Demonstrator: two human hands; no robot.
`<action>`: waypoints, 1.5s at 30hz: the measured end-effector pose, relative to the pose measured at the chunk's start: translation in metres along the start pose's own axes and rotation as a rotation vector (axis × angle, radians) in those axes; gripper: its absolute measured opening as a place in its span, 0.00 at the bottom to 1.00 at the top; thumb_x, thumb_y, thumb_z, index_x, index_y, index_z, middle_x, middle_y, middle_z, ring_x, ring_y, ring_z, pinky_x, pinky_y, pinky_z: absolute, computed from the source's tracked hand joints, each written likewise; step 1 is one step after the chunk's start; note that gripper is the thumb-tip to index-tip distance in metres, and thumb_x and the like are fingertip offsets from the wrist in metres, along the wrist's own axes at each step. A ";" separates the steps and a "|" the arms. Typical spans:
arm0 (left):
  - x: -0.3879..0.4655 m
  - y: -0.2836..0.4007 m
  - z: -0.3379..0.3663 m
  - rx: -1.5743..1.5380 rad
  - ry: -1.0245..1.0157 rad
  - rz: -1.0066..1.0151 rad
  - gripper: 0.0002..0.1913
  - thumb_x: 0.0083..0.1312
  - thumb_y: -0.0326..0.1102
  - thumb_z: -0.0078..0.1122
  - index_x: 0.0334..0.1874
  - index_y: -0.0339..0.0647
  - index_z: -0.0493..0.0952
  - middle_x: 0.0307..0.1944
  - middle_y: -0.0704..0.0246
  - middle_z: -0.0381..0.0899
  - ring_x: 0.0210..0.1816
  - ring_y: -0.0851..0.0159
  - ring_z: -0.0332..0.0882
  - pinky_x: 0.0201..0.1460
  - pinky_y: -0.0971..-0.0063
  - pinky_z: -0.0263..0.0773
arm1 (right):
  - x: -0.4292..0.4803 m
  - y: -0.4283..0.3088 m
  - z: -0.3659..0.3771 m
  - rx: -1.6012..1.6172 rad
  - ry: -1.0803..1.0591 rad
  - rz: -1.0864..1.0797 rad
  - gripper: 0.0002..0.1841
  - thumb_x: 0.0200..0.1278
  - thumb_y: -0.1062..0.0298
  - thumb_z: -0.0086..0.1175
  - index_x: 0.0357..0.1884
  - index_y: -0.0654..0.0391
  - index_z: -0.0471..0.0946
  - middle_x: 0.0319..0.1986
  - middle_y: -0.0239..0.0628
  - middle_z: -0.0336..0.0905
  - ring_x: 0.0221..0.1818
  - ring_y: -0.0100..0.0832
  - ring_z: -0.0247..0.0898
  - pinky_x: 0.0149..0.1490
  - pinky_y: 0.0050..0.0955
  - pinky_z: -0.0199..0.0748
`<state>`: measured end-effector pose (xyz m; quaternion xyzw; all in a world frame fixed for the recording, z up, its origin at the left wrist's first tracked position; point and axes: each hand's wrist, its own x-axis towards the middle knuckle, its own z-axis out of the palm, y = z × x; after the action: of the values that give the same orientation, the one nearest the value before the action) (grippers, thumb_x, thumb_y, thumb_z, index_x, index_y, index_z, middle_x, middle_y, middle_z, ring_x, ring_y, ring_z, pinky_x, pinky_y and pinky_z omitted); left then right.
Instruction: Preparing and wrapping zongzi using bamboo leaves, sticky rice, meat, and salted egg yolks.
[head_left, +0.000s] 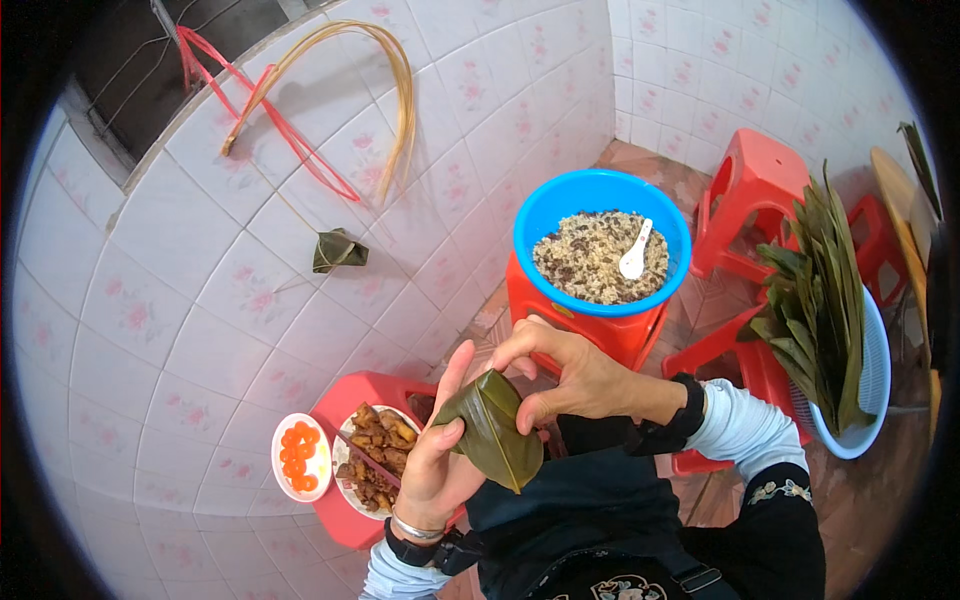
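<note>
A folded green leaf packet (491, 431), pointed at its lower end, is in front of my body. My left hand (442, 457) grips its left side, with the thumb pressed on the leaf. At the packet's upper right, my right hand (570, 375) pinches the leaf edge between thumb and fingers. Whatever lies inside the packet is hidden. Beyond my right hand is a blue basin (527, 225) of grains mixed with dark beans (585, 259). A white spoon (636, 251) rests on the grains.
A red stool (334, 517) at left holds a plate of browned meat pieces (386, 442) and a bowl of orange egg yolks (300, 454). Long leaves (814, 322) stand in a light-blue basket (874, 390) at right. A tied leaf dumpling (339, 251) hangs by the tiled wall below straw strands (401, 82).
</note>
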<state>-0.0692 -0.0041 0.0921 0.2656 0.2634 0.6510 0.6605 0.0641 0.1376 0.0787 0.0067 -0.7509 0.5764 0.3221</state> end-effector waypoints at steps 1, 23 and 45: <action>0.000 0.001 0.003 -0.046 0.005 -0.010 0.39 0.60 0.42 0.51 0.72 0.63 0.44 0.69 0.60 0.48 0.60 0.37 0.62 0.57 0.29 0.57 | 0.000 0.000 0.000 -0.005 -0.003 -0.022 0.30 0.40 0.56 0.71 0.49 0.53 0.74 0.34 0.25 0.70 0.37 0.25 0.58 0.47 0.26 0.57; 0.017 -0.007 0.002 -0.217 0.329 0.094 0.23 0.63 0.34 0.47 0.63 0.46 0.61 0.55 0.64 0.69 0.57 0.61 0.67 0.61 0.60 0.63 | -0.008 0.002 0.030 -0.659 0.163 -0.501 0.27 0.43 0.62 0.67 0.50 0.51 0.76 0.53 0.36 0.70 0.55 0.40 0.66 0.60 0.42 0.63; 0.008 -0.028 0.014 -0.066 0.373 0.224 0.29 0.65 0.33 0.50 0.68 0.44 0.53 0.57 0.65 0.64 0.59 0.66 0.64 0.62 0.71 0.60 | -0.021 0.030 0.039 -0.838 0.319 -0.801 0.15 0.45 0.68 0.61 0.40 0.50 0.82 0.39 0.27 0.70 0.46 0.31 0.68 0.53 0.43 0.70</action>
<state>-0.0393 0.0039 0.0829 0.1465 0.3281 0.7666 0.5322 0.0508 0.1056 0.0378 0.0748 -0.7955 0.0590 0.5984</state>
